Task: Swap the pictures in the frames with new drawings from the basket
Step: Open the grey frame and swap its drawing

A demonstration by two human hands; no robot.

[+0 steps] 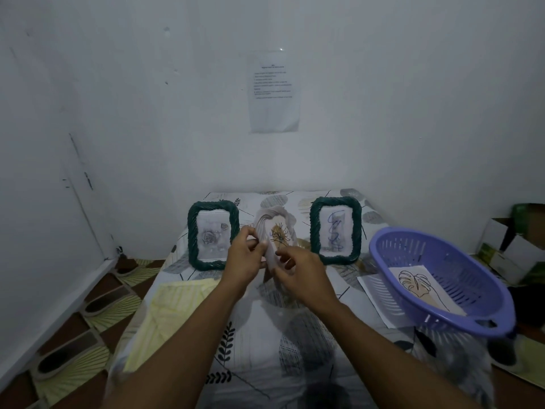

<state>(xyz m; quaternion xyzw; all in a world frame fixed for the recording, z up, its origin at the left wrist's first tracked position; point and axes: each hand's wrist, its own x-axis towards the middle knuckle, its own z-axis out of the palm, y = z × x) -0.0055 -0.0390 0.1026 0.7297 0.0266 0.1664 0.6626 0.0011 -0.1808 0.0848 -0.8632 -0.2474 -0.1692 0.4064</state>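
Two dark green rope-edged frames stand at the back of the table: the left frame (213, 235) shows a grey rose picture, the right frame (335, 230) a blue scribble drawing. Between them I hold up a white wavy frame (275, 224) with a plant drawing (278, 235) in it. My left hand (245, 259) grips its left edge. My right hand (298, 273) pinches its lower edge. A purple basket (442, 278) at the right holds a leaf drawing (424, 287).
The table has a leaf-patterned cloth (265, 335). A pale yellow cloth (165, 314) lies at the left. A white sheet (374, 296) lies under the basket. Cardboard boxes (516, 240) stand at the far right. A printed notice (274, 91) hangs on the wall.
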